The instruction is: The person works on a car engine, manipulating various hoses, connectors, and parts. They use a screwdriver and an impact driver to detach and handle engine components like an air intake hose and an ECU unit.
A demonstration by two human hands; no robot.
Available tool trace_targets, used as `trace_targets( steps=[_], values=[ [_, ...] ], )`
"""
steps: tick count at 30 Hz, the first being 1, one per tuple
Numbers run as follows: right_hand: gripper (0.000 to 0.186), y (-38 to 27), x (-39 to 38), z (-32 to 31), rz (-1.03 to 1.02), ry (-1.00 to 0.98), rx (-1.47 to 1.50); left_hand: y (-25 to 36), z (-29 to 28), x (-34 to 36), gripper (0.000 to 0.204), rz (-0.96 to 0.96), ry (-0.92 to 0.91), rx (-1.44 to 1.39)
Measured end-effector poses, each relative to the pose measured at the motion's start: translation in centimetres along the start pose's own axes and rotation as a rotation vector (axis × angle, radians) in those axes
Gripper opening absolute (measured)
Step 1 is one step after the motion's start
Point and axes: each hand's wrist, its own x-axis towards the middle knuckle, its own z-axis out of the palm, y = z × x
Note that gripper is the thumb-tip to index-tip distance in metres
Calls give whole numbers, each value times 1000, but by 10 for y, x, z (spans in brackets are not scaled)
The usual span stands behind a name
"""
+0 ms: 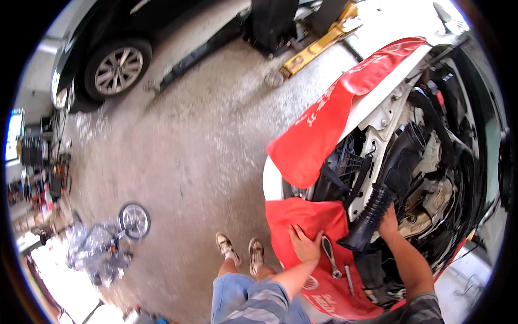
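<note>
My left hand [305, 247] lies flat with its fingers spread on the red fender cover [291, 213] over the car's front edge. A ratchet wrench [331, 256] rests on the cover just right of that hand, and a slim metal tool [349, 279] lies beyond it. My right hand [386, 223] reaches into the engine bay and grips the black air intake hose [376, 202] from its right side. The hose's ribbed part hides most of those fingers. Its wide end tilts toward me, above the cover's edge.
A second red cover [324, 129] hangs over the white car's far fender. Black hoses and metal parts fill the engine bay [431, 205]. Farther off are a yellow lift arm [318, 51], a dark car's wheel [118, 70] and a plastic-wrapped item [97, 251] beside a small wheel [134, 221].
</note>
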Motion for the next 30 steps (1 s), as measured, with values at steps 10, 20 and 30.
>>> trace_targets(
  steps=[10,20,30],
  values=[
    [77,-69,42,-93,680,594,1147,-65,-56,61,77,541,-556,-529],
    [84,-159,-47,-137,942,517,1260,-172,-217,82,61,435,-666,-299],
    [100,-555,-491,-56,1667,1014,1045,-221,-233,70,57,539,-871,57]
  ],
)
